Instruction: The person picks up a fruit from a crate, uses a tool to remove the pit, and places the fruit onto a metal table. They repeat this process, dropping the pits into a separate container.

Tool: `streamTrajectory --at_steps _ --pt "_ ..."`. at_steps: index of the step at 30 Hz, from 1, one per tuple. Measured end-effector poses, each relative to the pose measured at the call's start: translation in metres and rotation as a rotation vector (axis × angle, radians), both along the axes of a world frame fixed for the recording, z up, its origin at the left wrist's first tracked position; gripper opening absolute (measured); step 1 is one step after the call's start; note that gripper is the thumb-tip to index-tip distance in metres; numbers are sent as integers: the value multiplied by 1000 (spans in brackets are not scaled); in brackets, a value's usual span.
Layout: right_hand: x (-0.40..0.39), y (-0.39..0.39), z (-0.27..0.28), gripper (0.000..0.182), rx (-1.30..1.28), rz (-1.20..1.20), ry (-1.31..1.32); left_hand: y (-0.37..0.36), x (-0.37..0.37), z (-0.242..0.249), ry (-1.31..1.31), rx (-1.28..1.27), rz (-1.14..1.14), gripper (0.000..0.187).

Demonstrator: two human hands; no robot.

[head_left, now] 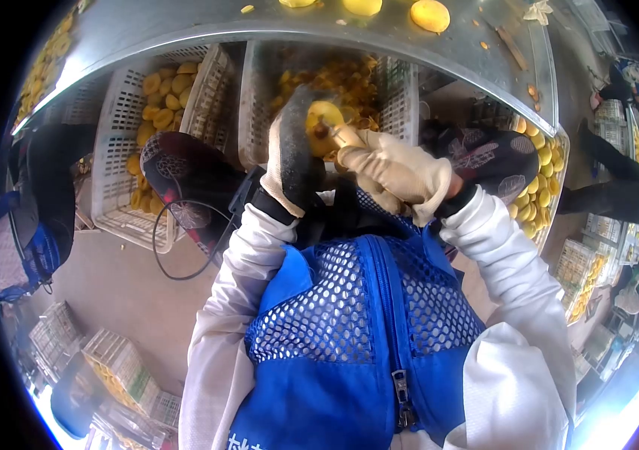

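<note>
My left hand, in a cream glove with a dark-coated palm, is closed around a yellow peach. A brown-red hollow or stone shows on the fruit's near side. My right hand, in a cream glove, grips a small hand tool whose narrow end meets the peach; the fingers cover most of it. Both hands are above a white crate between my knees, which holds orange-brown fruit scraps.
A metal table spans the front, with several yellow fruit pieces on it. Left stands a white crate of peach halves; right, another of yellow halves. A black cable loops by my left knee. Other people work either side.
</note>
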State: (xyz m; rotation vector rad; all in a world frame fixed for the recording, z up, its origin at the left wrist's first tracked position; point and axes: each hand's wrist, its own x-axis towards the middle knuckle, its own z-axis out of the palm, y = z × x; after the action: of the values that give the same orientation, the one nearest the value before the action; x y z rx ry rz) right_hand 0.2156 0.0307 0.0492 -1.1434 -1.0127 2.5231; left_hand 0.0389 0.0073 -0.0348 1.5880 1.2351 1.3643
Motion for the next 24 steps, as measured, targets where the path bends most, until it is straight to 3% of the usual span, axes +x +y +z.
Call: streamTrajectory --at_steps 1,2,5,7,9,13,19,24 --pt "4 -2 6 24 151 104 -174 3 -10 -12 159 105 -34 93" --pt "1 -3 18 26 301 209 -348 1 -11 -17 159 101 -35 93" --pt "7 -4 -18 29 295 208 -265 -2 -14 -23 21 -100 -95 105" --pt "9 -5 -17 29 334 223 -255 -3 -19 -18 272 -58 -97 109" --pt "5 -2 9 28 194 236 -275 -3 -19 -9 168 -97 -148 108" --pt "15 -2 -14 29 54 247 -198 -9 -19 -7 -32 -177 -199 101" --pt "13 -9 -26 30 359 277 -223 -9 -20 -17 29 -198 -200 84" --pt "10 -5 -6 44 527 395 -534 -13 -18 -12 -3 -155 -254 91"
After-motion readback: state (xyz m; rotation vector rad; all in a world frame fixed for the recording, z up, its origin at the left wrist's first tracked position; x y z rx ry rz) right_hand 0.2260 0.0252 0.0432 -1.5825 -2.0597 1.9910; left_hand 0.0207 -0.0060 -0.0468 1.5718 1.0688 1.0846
